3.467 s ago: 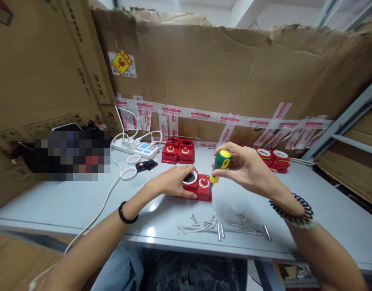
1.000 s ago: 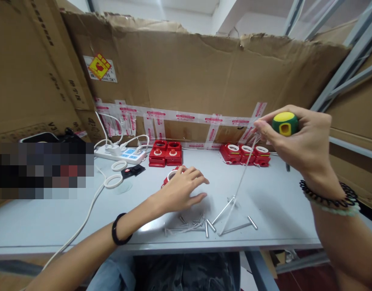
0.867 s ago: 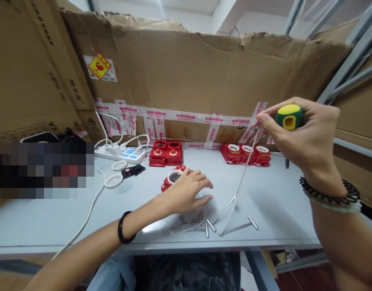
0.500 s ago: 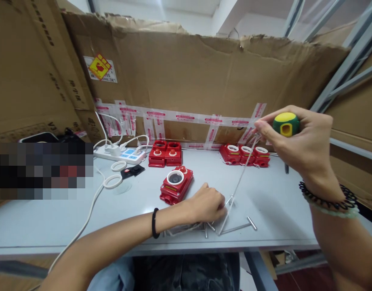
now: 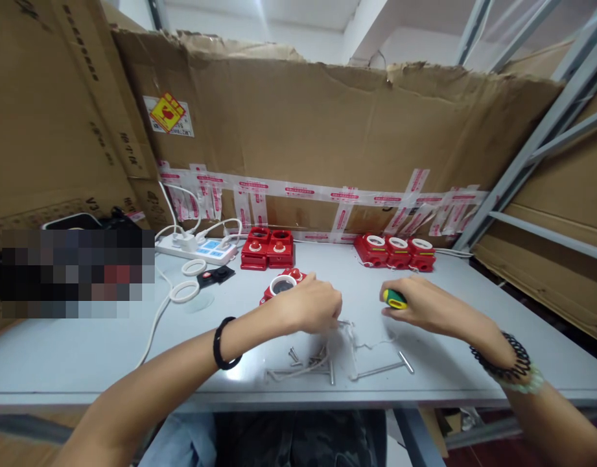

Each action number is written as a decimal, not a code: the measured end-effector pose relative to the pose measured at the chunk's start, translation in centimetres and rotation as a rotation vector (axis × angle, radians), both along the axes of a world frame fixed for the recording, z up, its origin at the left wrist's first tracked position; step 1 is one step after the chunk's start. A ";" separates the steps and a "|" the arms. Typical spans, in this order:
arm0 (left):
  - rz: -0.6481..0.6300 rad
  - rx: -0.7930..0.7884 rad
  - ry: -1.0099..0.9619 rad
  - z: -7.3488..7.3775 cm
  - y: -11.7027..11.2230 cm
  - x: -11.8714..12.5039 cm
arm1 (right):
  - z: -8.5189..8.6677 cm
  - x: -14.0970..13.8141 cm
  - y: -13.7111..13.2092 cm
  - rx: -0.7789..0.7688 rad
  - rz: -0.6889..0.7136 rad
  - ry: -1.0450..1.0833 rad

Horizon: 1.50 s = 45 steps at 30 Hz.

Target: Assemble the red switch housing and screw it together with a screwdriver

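Note:
My left hand [image 5: 308, 309] is closed in a fist on the table, right beside a red box with a white-ringed round opening [image 5: 281, 285]. A thin metal tip sticks out at its fingertips, but I cannot make out what it pinches. Low over the table, my right hand [image 5: 424, 307] is wrapped round a green and yellow screwdriver [image 5: 394, 298]. A thin white string [image 5: 369, 342] lies slack between the two hands. Loose metal pins and screws [image 5: 305, 363] are scattered by the front edge, with one long pin [image 5: 382, 370] further right.
Two joined red boxes [image 5: 267, 248] and a row of three red boxes [image 5: 398, 251] stand at the back by the taped cardboard wall [image 5: 327, 143]. At the back left are a white power strip [image 5: 199, 247], its cable and white rings [image 5: 183, 292]. A metal shelf frame [image 5: 531, 143] rises on the right.
My right hand dropped from high on the right to the table, still gripping the screwdriver. The taut string went slack. My left hand left the pins and closed beside the red box.

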<state>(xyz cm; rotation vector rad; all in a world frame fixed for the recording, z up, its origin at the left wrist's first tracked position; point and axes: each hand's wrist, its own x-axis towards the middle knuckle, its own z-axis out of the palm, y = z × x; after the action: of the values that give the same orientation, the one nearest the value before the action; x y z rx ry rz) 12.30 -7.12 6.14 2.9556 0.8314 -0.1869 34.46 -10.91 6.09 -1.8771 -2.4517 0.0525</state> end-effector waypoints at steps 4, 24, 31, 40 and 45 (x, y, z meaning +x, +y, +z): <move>-0.013 0.018 0.052 1.2 -0.3 0.0 | -1.2 -2.4 -0.9 -0.017 0.017 0.079; -0.012 0.035 -0.087 1.7 0.1 -1.6 | -3.5 -2.6 -1.0 -0.270 -0.027 0.581; -0.064 0.103 -0.367 4.4 0.1 -3.6 | -3.6 -1.0 -1.1 -0.303 -0.075 0.489; -0.085 0.150 -0.884 5.8 -0.2 -2.9 | 0.4 -1.8 -2.0 -0.181 -0.178 0.952; -0.045 0.137 -0.993 5.7 0.2 -2.9 | -0.7 -4.0 -0.7 -0.479 -0.060 1.067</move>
<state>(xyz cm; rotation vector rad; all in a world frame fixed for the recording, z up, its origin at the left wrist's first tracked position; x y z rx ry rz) 9.36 -6.95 11.81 2.6085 0.6072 1.2488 30.49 -11.61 5.44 -1.4080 -1.6769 1.3340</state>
